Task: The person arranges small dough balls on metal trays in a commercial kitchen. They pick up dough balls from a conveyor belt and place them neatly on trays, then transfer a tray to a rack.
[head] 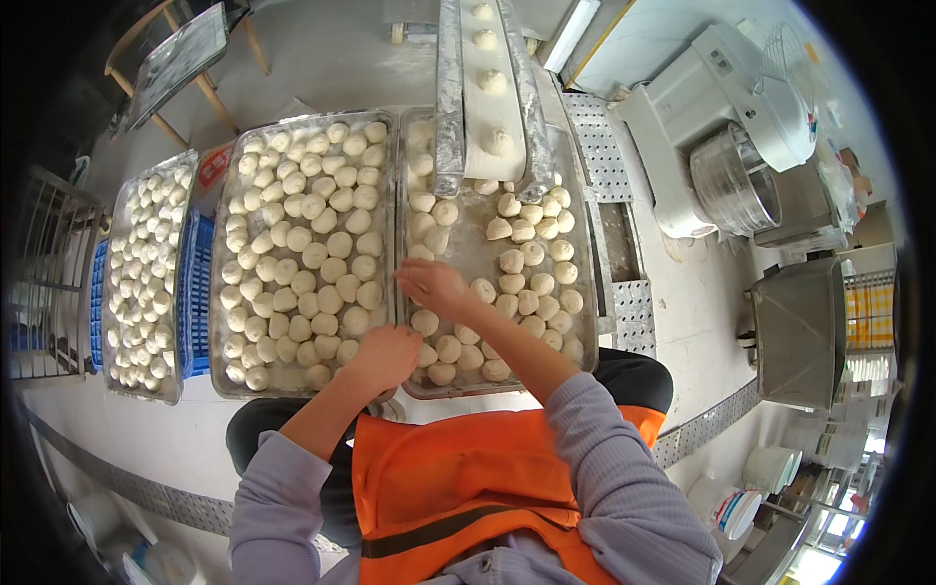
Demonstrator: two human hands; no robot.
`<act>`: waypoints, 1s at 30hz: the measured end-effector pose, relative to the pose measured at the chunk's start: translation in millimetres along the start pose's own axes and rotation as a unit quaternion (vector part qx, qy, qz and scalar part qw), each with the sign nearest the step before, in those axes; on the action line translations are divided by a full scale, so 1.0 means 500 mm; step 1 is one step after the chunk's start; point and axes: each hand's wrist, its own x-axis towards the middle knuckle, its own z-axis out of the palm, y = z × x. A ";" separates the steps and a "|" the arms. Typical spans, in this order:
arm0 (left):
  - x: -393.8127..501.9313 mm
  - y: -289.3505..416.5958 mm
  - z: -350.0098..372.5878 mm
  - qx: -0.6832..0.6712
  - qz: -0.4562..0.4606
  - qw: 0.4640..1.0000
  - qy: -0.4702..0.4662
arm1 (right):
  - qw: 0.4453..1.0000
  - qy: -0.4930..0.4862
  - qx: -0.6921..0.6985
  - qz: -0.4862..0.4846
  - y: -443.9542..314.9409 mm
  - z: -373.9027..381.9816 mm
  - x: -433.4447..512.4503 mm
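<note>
Two large metal trays of round dough balls stand side by side before me. My left hand (387, 355) is at the near right corner of the left tray (216, 292), over its rim; what its fingers hold, if anything, is hidden. My right hand (439, 289) reaches over the left side of the right tray (591, 292), close to dough balls; its fingers are slightly blurred and their grip is unclear. A floury conveyor belt (491, 110) carries several dough balls and ends above the far part of the right tray. A dough ball (424, 322) lies just below my right hand.
A further tray of dough balls (179, 322) rests on blue plastic crates (197, 292) at the left. A wooden chair (157, 14) stands at the far left. On the right are a dough mixer (731, 179), a metal bin (797, 333) and white buckets (731, 508). Perforated drain covers (635, 314) cross the floor.
</note>
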 end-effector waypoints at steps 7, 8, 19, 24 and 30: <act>-0.001 0.003 0.004 0.009 -0.007 1.000 -0.016 | 0.923 0.211 -0.288 0.142 0.065 -0.075 -0.017; 0.000 0.004 0.003 0.009 -0.007 1.000 -0.021 | 0.914 0.178 -0.324 0.166 0.070 -0.083 -0.014; 0.000 0.002 -0.012 -0.004 -0.015 0.998 -0.053 | 0.911 0.270 -0.277 0.141 0.101 -0.155 -0.077; -0.002 0.000 -0.024 -0.034 -0.024 0.997 -0.060 | 0.883 0.154 -0.290 0.335 0.175 -0.187 -0.050; -0.004 0.003 -0.044 -0.054 -0.023 0.996 -0.062 | 0.859 0.072 -0.356 0.360 0.168 -0.199 -0.032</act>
